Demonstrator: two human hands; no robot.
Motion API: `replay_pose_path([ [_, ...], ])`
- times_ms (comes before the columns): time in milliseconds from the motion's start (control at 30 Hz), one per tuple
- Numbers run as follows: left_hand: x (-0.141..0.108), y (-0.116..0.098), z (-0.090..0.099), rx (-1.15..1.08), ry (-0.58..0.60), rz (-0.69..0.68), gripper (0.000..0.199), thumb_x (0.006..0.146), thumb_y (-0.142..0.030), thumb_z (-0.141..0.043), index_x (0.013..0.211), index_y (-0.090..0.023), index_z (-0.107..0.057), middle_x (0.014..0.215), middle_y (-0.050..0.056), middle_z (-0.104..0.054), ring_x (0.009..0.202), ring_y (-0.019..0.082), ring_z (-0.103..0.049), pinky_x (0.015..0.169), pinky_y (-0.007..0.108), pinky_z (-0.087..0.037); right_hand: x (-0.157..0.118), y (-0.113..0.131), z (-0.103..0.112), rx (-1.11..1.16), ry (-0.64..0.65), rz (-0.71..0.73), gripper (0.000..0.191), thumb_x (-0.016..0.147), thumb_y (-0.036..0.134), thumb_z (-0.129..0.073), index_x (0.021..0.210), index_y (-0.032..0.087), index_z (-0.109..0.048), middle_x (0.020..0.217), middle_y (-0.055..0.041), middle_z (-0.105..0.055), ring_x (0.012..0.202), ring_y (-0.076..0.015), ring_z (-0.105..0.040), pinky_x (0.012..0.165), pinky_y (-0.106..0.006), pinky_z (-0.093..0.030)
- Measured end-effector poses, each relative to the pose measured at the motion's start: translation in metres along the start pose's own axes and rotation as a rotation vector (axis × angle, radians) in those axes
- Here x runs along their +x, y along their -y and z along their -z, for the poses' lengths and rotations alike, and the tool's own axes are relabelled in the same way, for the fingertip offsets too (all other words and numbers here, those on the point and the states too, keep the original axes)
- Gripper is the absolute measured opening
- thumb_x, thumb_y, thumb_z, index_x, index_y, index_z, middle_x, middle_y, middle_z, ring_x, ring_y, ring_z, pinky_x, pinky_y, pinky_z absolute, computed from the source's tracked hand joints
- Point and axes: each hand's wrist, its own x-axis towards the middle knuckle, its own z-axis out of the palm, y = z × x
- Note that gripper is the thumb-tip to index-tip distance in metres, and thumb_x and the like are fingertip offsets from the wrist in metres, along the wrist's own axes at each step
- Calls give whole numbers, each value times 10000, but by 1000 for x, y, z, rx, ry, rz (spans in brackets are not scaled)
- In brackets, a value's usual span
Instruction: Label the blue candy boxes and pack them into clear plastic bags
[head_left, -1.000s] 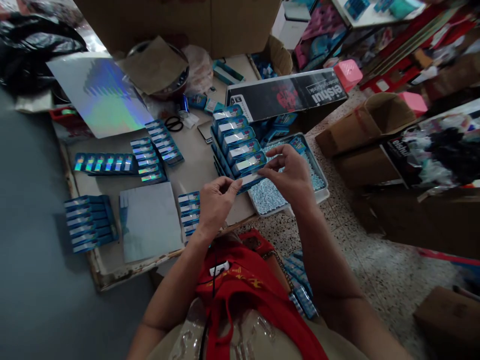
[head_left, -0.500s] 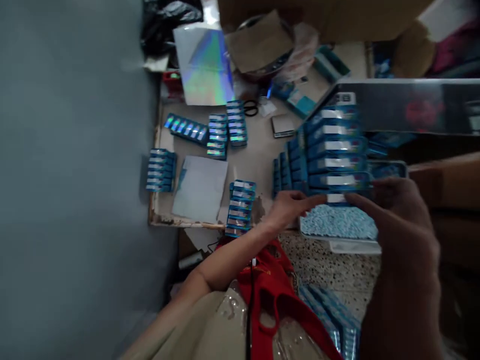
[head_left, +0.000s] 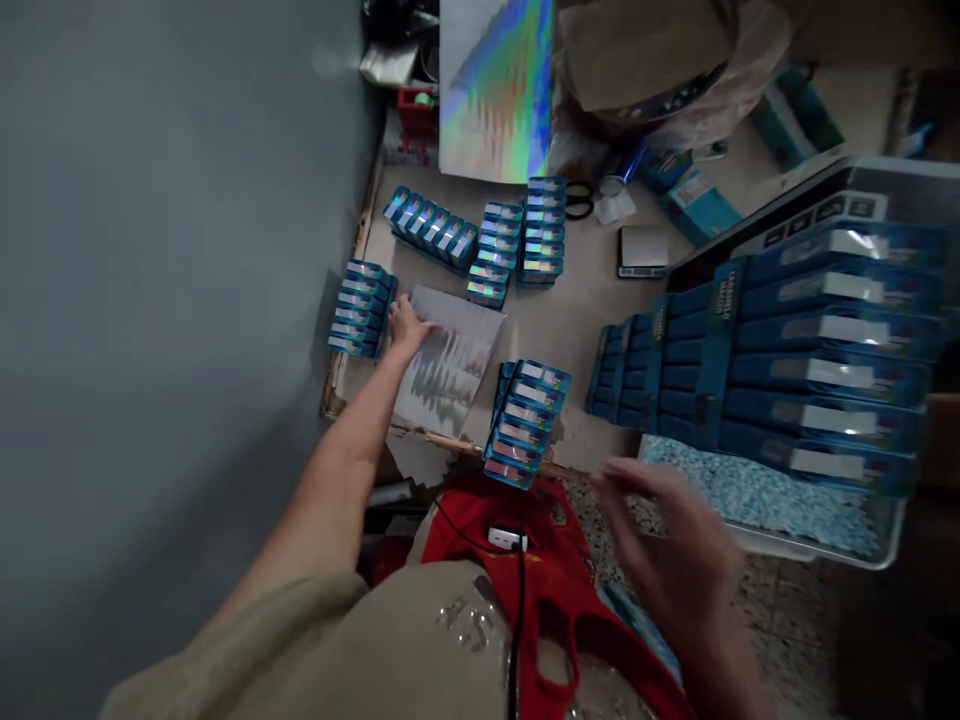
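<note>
My left hand reaches over the left part of the table, its fingers apart, beside a stack of blue boxes and over the edge of a white sheet. Nothing shows in its grasp, though its fingertips lie against the stack's right side. My right hand, blurred by motion, hangs in front of the table edge with thumb and fingers apart and holds nothing. To its left stands another blue stack. Tall stacked rows of blue boxes rise at the right, above a clear tub of pale blue pieces.
More blue stacks stand mid-table near black scissors and a small scale. Behind them are a shiny holographic sheet and a covered round container. A grey wall borders the left side.
My left hand has moved from the tall rows at the right to the far-left stack. My right hand has come away from the rows, down and to the left. The view has shifted.
</note>
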Motion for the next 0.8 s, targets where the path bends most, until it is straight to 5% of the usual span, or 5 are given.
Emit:
replay_pose_path([
  [167, -2, 11, -36, 158, 24, 100, 1407, 508, -313, -1033, 1635, -141, -209, 1581, 339, -345, 1438, 487, -352, 1112, 559, -346, 9, -13, -62, 55, 304, 82, 155, 1002, 251, -598, 1110, 302, -696, 970, -36, -771, 859, -230, -727, 766, -394, -583],
  [333, -16, 12, -24, 80, 20, 68, 1080, 623, -308, -960, 1540, -149, -410, 1292, 234, -678, 1248, 384, -594, 1071, 475, -374, 8, -19, -67, 95, 311, -39, 151, 1001, 319, -588, 1068, 274, -716, 976, -64, -770, 878, -248, -729, 788, -402, -580],
  [467, -33, 19, 25, -224, 191, 6, 372, 650, -290, -867, 967, -151, -731, 943, 93, -761, 968, 302, -700, 830, 349, -499, 16, -19, -85, 239, 284, -188, 188, 957, 370, -639, 1086, 256, -714, 937, -58, -762, 847, -238, -728, 786, -383, -586],
  [633, -75, 29, 114, -756, 476, -65, 506, 505, -376, -941, 938, -163, -790, 956, 92, -795, 825, 256, -727, 754, 347, -576, 61, -19, -129, 508, 186, -330, 426, 879, 501, -715, 1210, 260, -594, 1241, -107, -692, 1119, -268, -693, 950, -448, -579],
  [800, -112, 32, 172, -908, 417, -59, 539, 403, -357, -995, 867, -178, -786, 869, 103, -790, 797, 274, -743, 720, 367, -603, 124, 8, -183, 726, 261, -332, 779, 773, 495, -803, 1406, 274, -406, 1363, -149, -640, 1261, -299, -624, 986, -462, -562],
])
